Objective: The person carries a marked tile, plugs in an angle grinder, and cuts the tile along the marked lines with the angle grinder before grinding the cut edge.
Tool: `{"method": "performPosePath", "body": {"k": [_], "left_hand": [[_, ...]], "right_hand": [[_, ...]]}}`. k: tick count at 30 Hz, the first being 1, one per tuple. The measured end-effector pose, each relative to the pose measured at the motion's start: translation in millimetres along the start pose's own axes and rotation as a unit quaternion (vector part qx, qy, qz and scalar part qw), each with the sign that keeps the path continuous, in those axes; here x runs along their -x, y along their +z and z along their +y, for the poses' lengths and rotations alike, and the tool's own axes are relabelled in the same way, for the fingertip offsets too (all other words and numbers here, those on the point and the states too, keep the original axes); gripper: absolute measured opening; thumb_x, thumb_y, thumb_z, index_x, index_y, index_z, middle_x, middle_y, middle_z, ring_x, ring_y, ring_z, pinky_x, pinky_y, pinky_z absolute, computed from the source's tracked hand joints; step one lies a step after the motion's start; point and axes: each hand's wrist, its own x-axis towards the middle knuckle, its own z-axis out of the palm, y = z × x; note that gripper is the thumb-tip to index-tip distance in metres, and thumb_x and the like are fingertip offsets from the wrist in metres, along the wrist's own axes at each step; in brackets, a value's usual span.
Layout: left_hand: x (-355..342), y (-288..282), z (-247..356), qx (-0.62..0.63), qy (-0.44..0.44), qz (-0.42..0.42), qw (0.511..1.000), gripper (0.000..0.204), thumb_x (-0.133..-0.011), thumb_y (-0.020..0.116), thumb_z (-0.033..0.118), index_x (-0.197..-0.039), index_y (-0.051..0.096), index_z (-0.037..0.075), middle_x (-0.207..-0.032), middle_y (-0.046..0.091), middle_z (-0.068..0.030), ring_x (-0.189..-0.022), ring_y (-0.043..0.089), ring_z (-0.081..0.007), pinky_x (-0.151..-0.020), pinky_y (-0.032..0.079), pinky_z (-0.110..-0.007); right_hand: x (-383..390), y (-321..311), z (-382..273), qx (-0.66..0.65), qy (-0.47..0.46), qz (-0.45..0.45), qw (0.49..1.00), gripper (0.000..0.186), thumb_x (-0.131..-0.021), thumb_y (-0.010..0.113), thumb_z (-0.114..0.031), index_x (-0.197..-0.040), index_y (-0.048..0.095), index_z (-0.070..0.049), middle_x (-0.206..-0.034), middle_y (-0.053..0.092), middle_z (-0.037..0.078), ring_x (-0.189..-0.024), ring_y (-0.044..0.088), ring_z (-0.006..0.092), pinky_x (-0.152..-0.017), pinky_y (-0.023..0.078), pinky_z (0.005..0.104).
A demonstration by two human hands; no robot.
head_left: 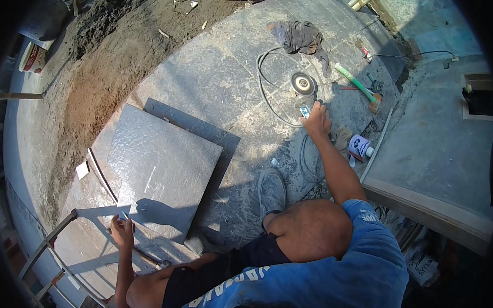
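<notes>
On the right side, my right hand [317,123] reaches out and closes around the rear of an angle grinder, beside a blue-and-white patch. The grinder's round disc [303,84] faces up, and its grip is partly hidden by my fingers. At lower left, my left hand [122,232] is closed on a slim, pale, pencil-like stick [125,216], just off the tile's near-left corner. A large grey square tile [163,164] lies between my hands, its right part raised over a shadow. My left hand's shadow falls across its lower part.
A dark cloth [301,37], grey cord [259,72], green-handled tool [355,81] and white-capped container [360,147] lie around the grinder. A metal frame [50,242] stands at lower left, with a dirt heap [103,87] beyond the tile. My shoe [271,191] is beside the tile.
</notes>
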Motion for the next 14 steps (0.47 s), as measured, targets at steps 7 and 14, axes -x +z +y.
{"method": "performPosePath", "body": {"k": [7,14], "left_hand": [[60.4,45.6,-23.8,0.169,-0.249,0.050,0.952,0.073,-0.086,0.069,0.049,-0.129,0.047,-0.005,-0.113,0.056,-0.0202,-0.100,0.056,-0.0281,-0.085,0.046,-0.040],[82.4,78.0,-19.7,0.428,-0.379,-0.071,0.818,0.079,-0.088,0.064,0.056,-0.138,0.038,-0.001,-0.120,0.055,-0.0192,-0.111,0.053,-0.0264,-0.094,0.042,-0.041]], "right_hand": [[0.9,16.6,-6.0,-0.040,0.030,0.072,0.996,0.070,-0.074,0.081,-0.040,-0.124,0.049,-0.004,-0.119,0.057,0.019,-0.110,0.059,0.0374,-0.088,0.050,0.0474],[-11.6,50.9,1.1,0.022,0.019,0.108,0.994,0.078,-0.078,0.075,-0.049,-0.132,0.043,-0.003,-0.125,0.054,0.020,-0.118,0.053,0.0395,-0.095,0.046,0.0513]]}}
